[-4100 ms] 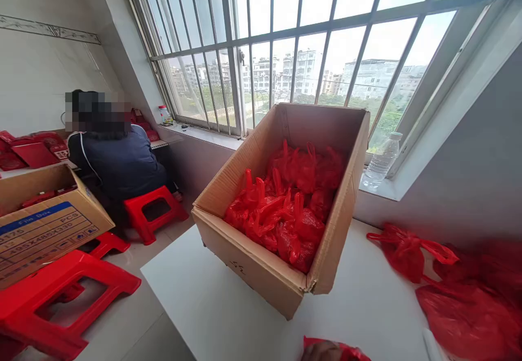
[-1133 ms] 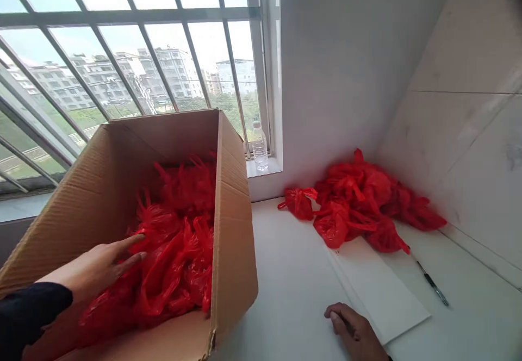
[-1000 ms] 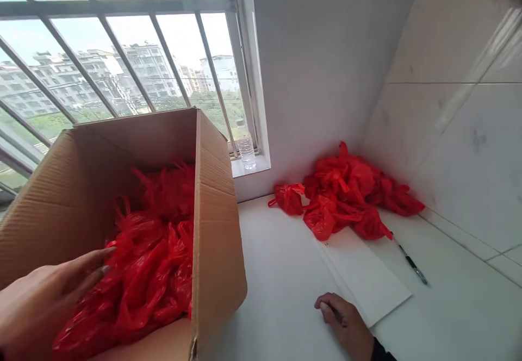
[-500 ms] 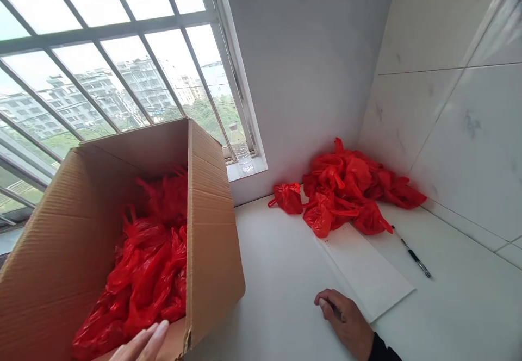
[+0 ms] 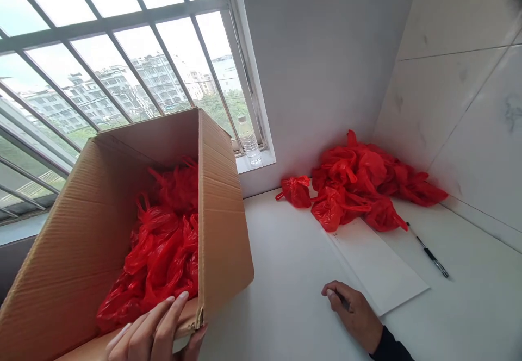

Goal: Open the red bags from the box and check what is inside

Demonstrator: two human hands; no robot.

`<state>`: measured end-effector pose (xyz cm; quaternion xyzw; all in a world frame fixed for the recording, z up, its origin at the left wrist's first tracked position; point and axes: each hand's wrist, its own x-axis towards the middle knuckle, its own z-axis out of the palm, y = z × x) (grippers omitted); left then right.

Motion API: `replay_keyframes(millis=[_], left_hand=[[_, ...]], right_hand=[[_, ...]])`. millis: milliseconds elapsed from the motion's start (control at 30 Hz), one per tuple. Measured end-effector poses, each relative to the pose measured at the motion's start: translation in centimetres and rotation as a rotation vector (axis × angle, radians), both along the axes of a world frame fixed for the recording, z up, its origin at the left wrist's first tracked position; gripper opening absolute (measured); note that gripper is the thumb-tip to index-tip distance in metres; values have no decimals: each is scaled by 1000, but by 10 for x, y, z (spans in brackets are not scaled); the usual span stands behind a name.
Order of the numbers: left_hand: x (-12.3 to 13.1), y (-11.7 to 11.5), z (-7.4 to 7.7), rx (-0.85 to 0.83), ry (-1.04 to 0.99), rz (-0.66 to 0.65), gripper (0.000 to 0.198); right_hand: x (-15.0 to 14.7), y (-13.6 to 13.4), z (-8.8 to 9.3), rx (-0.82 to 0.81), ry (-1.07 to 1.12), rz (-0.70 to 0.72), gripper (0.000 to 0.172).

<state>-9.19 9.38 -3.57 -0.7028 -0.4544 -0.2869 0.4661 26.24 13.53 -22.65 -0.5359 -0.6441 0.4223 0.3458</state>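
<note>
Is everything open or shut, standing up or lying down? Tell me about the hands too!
Box: open on top
Box bags: crumpled, heaped inside
Table bags: heaped by the wall
Paper: flat, far end hidden by bags
Pen: lying down
Bottle: standing up
Window: barred
Left hand: gripping the box's near edge
Right hand: curled, near the paper
</note>
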Motion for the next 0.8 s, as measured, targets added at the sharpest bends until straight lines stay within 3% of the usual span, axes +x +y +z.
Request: replay_keyframes(millis=[267,600,800], left_hand=[[-6,-4,-12,-14,-69,135,47],[12,3,-3,-31,-113,226,35],[11,13,-4,-16,-135,192,44]], right_hand=[[-1,1,3,56,22,14,40],[6,1,13,119,47,35,34],[15,-1,15,131,61,70,33]])
